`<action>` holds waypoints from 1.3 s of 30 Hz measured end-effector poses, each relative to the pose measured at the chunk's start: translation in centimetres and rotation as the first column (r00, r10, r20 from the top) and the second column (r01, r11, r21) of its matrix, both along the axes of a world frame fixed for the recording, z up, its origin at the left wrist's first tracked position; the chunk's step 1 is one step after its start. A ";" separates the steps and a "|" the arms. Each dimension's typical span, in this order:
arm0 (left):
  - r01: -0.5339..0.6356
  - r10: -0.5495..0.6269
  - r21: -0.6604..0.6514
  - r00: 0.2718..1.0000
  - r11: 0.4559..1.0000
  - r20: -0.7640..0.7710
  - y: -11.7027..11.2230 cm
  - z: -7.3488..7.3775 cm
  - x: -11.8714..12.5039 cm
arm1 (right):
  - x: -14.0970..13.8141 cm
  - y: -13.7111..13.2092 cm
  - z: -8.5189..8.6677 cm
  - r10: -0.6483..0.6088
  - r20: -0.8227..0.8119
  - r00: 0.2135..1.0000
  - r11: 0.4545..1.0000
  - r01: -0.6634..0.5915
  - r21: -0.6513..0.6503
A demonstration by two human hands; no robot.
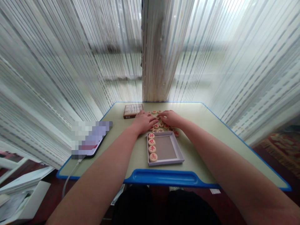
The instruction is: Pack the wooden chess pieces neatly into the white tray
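Note:
Loose Chinese chess pieces (156, 126), round and pale with red or dark characters, lie in a cluster behind an open box tray (167, 150). My left hand (142, 122) rests over the cluster's left side, fingers stretched out and touching pieces. On the right side my right hand (172, 118) is spread low over the pieces, fingertips among them; the hands hide part of the cluster. Inside the tray, several red-character pieces (152, 149) stand in one column along the left wall, face up. A patterned box lid (133, 109) lies just beyond my left hand.
A phone or tablet (93, 140), partly blurred, lies at the table's left edge with a white cable (67, 181) hanging off. The light table (211, 140) has a blue rim and a blue front trough (164, 177). Sheer curtains (70, 62) hang behind it.

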State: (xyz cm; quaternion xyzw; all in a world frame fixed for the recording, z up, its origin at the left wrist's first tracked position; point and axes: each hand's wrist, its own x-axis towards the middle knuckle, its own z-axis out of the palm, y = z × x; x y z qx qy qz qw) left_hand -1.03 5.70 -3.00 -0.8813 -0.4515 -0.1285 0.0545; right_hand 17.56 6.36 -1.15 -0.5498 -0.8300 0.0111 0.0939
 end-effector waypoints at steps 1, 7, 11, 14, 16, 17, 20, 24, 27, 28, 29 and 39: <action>0.004 -0.004 0.002 1.000 1.000 0.009 0.0 0.0 0.0 | 0.0 0.0 0.0 -0.006 -0.024 1.000 1.000 0.006 -0.017; -0.080 0.076 0.026 0.988 0.996 0.132 -0.1 0.0 0.1 | 0.1 0.1 0.1 -0.079 -0.119 0.990 0.996 0.074 -0.047; -0.115 0.114 0.002 0.984 0.993 0.140 -0.2 0.1 0.1 | 0.2 0.3 -0.1 -0.124 -0.217 0.968 0.992 0.114 -0.057; -0.110 0.110 -0.012 0.985 0.994 0.135 -0.1 0.1 0.0 | 0.4 0.2 0.5 -0.157 -0.309 0.938 0.987 0.143 -0.068; -0.089 0.089 -0.006 0.988 0.996 0.124 0.0 0.1 -0.1 | 0.6 -0.3 1.4 -0.173 -0.473 0.864 0.982 0.112 -0.155; -0.079 0.079 0.002 0.991 0.997 0.112 0.1 0.1 -0.1 | 0.7 -0.7 2.0 -0.180 -0.581 0.794 0.972 0.052 -0.230; -0.049 0.047 0.032 0.998 0.998 0.042 0.2 0.1 -0.2 | 0.7 -2.5 4.1 -0.123 -0.698 0.706 0.830 -0.312 -0.462; -0.043 0.042 0.070 0.999 0.997 0.008 0.3 0.2 -0.3 | -0.4 -5.0 6.3 0.026 -0.619 0.785 0.613 -0.501 -0.610; -0.087 0.081 0.098 0.995 0.991 0.066 0.3 0.1 -0.4 | -1.4 -5.8 6.5 0.080 -0.501 0.862 0.619 -0.437 -0.653; -0.097 0.088 0.101 0.992 0.990 0.085 0.4 0.1 -0.4 | -1.6 -5.8 6.3 0.098 -0.451 0.887 0.629 -0.407 -0.662; -0.104 0.093 0.102 0.990 0.989 0.102 0.4 0.0 -0.5 | -1.7 -5.7 6.1 0.121 -0.404 0.907 0.641 -0.382 -0.665; -0.074 0.063 0.079 0.990 0.994 0.128 0.3 0.3 -0.2 | -2.6 -5.6 5.1 0.270 -0.033 0.962 0.796 -0.243 -0.554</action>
